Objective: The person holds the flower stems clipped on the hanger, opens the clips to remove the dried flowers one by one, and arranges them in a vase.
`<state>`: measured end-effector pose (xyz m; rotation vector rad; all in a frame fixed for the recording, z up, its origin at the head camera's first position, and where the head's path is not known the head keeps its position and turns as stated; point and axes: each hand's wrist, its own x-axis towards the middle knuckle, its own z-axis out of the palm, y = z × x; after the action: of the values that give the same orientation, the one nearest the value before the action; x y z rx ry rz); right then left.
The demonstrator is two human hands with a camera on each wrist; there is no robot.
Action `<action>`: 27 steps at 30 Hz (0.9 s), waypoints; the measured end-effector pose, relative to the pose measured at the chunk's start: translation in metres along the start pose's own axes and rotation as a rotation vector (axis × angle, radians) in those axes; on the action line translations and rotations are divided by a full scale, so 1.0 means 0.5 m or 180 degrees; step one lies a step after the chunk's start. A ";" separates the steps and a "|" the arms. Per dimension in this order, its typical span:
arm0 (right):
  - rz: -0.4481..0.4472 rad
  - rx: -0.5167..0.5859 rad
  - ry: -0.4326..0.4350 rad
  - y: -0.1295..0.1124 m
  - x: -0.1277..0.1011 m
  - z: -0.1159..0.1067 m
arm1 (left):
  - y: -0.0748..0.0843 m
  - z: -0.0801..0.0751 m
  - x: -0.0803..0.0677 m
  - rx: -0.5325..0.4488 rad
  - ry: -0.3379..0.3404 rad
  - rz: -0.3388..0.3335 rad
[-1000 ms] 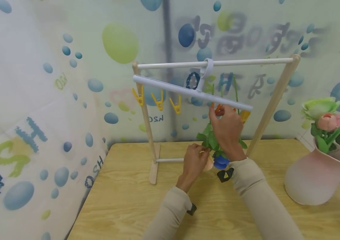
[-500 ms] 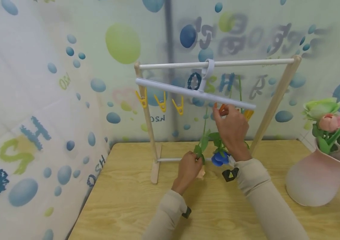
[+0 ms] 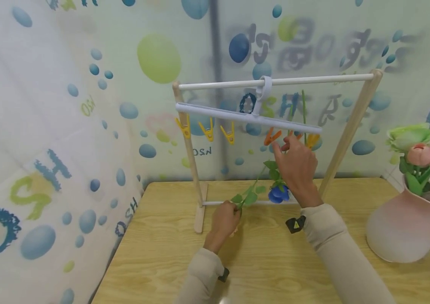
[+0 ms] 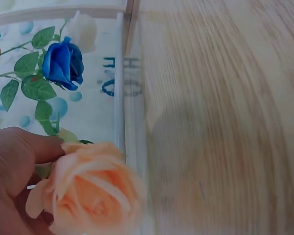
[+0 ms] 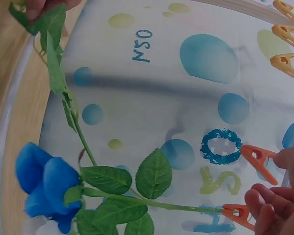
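Note:
My left hand (image 3: 222,223) pinches an artificial peach rose (image 4: 98,191) just behind its bloom, above the table. The rose's leafy stem (image 3: 250,190) slants up to the right, its far end hidden behind other leaves. My right hand (image 3: 296,162) is under the hanger's (image 3: 218,112) lower right half, fingers loosely bent. Its thumb is at an orange clothespin (image 5: 259,164) with no stem in it; whether they touch is unclear. A second orange clothespin (image 5: 235,213) holds the stem of a blue rose (image 5: 46,181), which hangs bloom down. Behind it is a white bloom (image 4: 83,32).
The tilted hanger hooks over the white top bar (image 3: 218,85) of a wooden-legged rack. Several yellow clothespins (image 3: 207,130) hang from it, mostly at its left. A pink-white vase (image 3: 397,228) with artificial flowers (image 3: 420,154) stands right on the wooden table (image 3: 268,261).
My left hand has drawn the peach rose down and left, its stem coming away from the clothespin. My right hand has let go of the orange clothespin and shifted slightly right.

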<state>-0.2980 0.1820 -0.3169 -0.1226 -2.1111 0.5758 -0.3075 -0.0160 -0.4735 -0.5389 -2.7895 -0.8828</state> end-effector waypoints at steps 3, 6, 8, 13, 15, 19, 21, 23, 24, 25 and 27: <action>-0.0265 -0.0042 -0.0044 0.007 -0.014 0.004 | -0.011 -0.005 -0.004 0.0257 0.0087 0.0121; -0.0630 -0.0110 -0.0230 0.015 -0.033 0.014 | -0.017 -0.012 -0.008 0.0553 0.0183 0.0204; -0.0844 -0.0154 -0.0455 0.018 -0.049 0.021 | -0.018 -0.016 -0.010 0.0690 0.0229 0.0205; -0.1176 -0.0161 -0.1233 0.022 -0.098 0.040 | -0.019 -0.028 -0.019 0.0995 0.0290 0.0209; -0.1296 -0.0181 -0.1557 0.023 -0.121 0.052 | -0.020 -0.034 -0.023 0.1122 0.0335 0.0227; -0.1493 -0.0314 -0.2095 0.025 -0.165 0.076 | -0.024 -0.043 -0.028 0.1297 0.0483 0.0240; -0.1567 -0.0364 -0.2282 0.028 -0.184 0.088 | -0.027 -0.044 -0.029 0.1329 0.0573 0.0251; -0.1697 -0.0383 -0.2341 0.031 -0.201 0.100 | -0.031 -0.046 -0.028 0.1334 0.0667 0.0280; -0.1761 -0.0391 -0.2344 0.032 -0.208 0.105 | -0.032 -0.047 -0.027 0.1330 0.0707 0.0303; -0.1821 -0.0415 -0.2338 0.033 -0.214 0.109 | -0.032 -0.049 -0.027 0.1322 0.0741 0.0324; -0.1916 -0.0426 -0.2288 0.033 -0.224 0.114 | -0.031 -0.052 -0.027 0.1328 0.0824 0.0396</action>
<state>-0.2815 0.1427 -0.4364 0.7235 -2.6922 0.1060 -0.2999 -0.0468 -0.4638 -0.4812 -2.5625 -0.3026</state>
